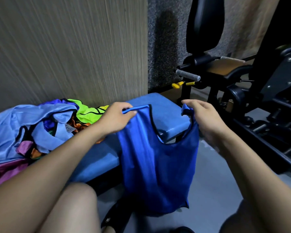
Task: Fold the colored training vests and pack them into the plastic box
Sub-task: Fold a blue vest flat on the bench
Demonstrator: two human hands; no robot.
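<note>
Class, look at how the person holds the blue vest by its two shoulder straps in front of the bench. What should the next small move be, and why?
Probably lower the blue vest flat onto the bare part of the blue bench. The left hand and right hand each pinch a strap, so it hangs open, unfolded, and the bench offers a surface for folding beside the pile of vests.

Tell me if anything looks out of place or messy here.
Only the vest pile on the bench: tangled, unfolded. The blue vest hangs straight, left hand and right hand each pinching a strap. No box in view.
</note>
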